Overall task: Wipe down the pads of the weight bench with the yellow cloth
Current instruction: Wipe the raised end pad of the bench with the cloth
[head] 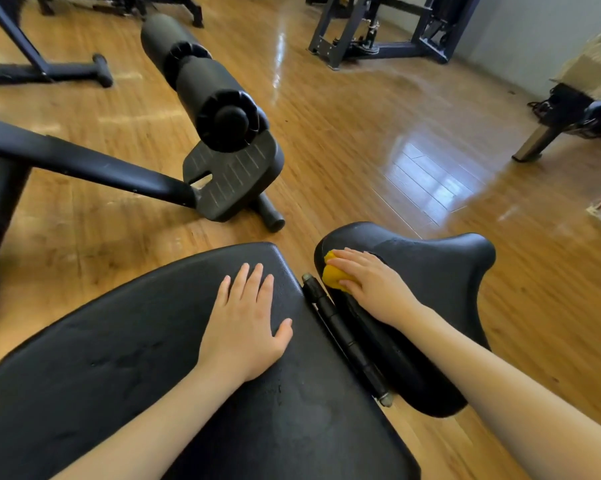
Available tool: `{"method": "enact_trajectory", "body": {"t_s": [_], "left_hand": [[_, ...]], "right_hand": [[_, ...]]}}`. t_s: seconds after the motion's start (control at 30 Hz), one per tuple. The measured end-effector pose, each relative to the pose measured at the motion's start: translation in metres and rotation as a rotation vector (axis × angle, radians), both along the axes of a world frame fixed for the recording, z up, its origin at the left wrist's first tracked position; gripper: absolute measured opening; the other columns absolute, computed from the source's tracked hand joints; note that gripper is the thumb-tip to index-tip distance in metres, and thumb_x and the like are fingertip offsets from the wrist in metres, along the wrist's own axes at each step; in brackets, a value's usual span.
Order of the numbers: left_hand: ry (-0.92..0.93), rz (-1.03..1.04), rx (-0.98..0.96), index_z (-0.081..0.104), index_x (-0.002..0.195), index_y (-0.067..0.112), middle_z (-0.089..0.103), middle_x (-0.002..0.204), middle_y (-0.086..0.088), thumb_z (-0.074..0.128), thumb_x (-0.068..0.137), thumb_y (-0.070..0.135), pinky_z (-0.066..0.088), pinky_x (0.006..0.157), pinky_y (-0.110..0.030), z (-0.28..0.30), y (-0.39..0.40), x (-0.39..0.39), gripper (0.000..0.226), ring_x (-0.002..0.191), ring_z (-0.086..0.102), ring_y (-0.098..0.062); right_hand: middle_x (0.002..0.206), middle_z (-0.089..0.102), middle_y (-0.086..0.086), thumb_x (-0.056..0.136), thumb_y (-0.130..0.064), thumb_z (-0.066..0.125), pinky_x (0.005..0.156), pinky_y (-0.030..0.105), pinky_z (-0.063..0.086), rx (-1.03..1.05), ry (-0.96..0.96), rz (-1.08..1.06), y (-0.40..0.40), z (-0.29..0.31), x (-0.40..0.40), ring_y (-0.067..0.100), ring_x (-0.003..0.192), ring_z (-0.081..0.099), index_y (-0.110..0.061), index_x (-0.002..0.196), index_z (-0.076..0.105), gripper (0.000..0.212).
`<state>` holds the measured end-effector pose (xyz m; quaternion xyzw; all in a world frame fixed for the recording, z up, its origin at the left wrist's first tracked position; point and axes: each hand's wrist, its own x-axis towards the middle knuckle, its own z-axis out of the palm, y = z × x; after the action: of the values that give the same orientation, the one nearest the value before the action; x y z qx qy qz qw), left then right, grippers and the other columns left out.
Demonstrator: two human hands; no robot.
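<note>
right hand (371, 282) | over yellow cloth (333, 273) | on seat pad (430, 258)

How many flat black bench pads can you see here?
2. The large black vinyl pad lies under the left hand; the smaller black seat pad lies under the right hand and yellow cloth. Others may be outside view.

The yellow cloth (333, 273) lies bunched on the left end of the smaller black pad (427, 271), beside the large black pad (136, 341).
</note>
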<state>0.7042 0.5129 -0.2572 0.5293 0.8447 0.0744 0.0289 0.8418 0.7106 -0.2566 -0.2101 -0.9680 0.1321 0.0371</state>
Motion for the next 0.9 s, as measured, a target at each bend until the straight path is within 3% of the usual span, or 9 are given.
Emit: {"method": "enact_trajectory", "body": {"t_s": [0.17,0.37,0.47,0.57,0.67,0.8,0.9], "left_hand": [[0.011,0.01,-0.014,0.009,0.147,0.015,0.003,0.156,-0.004,-0.003,0.069,0.059,-0.005,0.113,-0.037,-0.003,-0.003,-0.002,0.09,0.143,-0.006,-0.02],[-0.003,0.008,-0.003,0.01,0.147,0.015,0.003,0.156,-0.004,0.0,0.071,0.06,-0.007,0.112,-0.036,-0.002,0.0,-0.001,0.089,0.143,-0.005,-0.02],[-0.001,0.015,0.005,0.014,0.147,0.014,0.007,0.156,-0.005,0.002,0.071,0.06,-0.004,0.113,-0.038,-0.001,0.0,-0.003,0.089,0.143,-0.002,-0.021],[0.0,0.008,-0.007,0.013,0.147,0.015,0.006,0.156,-0.005,0.0,0.07,0.06,-0.005,0.113,-0.037,-0.002,-0.003,-0.001,0.09,0.143,-0.003,-0.02],[-0.009,0.008,0.003,0.013,0.147,0.015,0.006,0.156,-0.004,0.0,0.069,0.061,-0.005,0.113,-0.037,0.0,-0.001,-0.001,0.091,0.143,-0.003,-0.02],[-0.022,0.003,-0.004,0.012,0.147,0.016,0.005,0.156,-0.003,0.001,0.07,0.061,-0.005,0.113,-0.037,0.001,0.002,0.0,0.09,0.143,-0.004,-0.019],[-0.015,0.007,-0.024,0.011,0.147,0.016,0.004,0.156,-0.003,0.004,0.074,0.06,-0.005,0.114,-0.038,-0.001,-0.002,-0.002,0.086,0.143,-0.005,-0.019]], "right_hand": [[0.144,0.042,-0.002,0.094,-0.024,0.049,0.114,0.037,0.024,-0.109,0.015,-0.053,0.034,0.009,-0.017,0.018,0.135,0.034,-0.022,0.135,0.043,0.042],[0.125,0.06,0.006,0.092,-0.026,0.049,0.092,0.037,0.042,-0.076,0.068,-0.596,0.073,0.013,0.003,0.029,0.114,0.054,-0.023,0.125,0.052,0.033],[0.119,0.062,0.006,0.09,-0.019,0.05,0.09,0.038,0.044,0.046,0.132,-0.519,0.047,0.012,-0.026,0.03,0.109,0.056,-0.018,0.111,0.06,0.023],[0.134,0.053,0.003,0.092,-0.021,0.049,0.105,0.038,0.034,0.079,0.074,-0.301,0.019,-0.003,-0.046,0.025,0.125,0.045,-0.017,0.124,0.054,0.033],[0.141,0.046,-0.001,0.094,-0.027,0.047,0.111,0.037,0.028,0.014,0.046,-0.227,0.027,-0.002,-0.043,0.021,0.132,0.039,-0.021,0.133,0.045,0.04],[0.133,0.054,0.0,0.091,-0.022,0.052,0.102,0.037,0.038,-0.086,0.14,-0.406,0.054,0.012,-0.006,0.025,0.122,0.049,-0.022,0.126,0.052,0.036],[0.125,0.061,0.005,0.089,-0.021,0.052,0.097,0.042,0.04,-0.001,0.175,-0.523,0.058,0.014,0.027,0.031,0.113,0.054,-0.018,0.121,0.056,0.032]]}}
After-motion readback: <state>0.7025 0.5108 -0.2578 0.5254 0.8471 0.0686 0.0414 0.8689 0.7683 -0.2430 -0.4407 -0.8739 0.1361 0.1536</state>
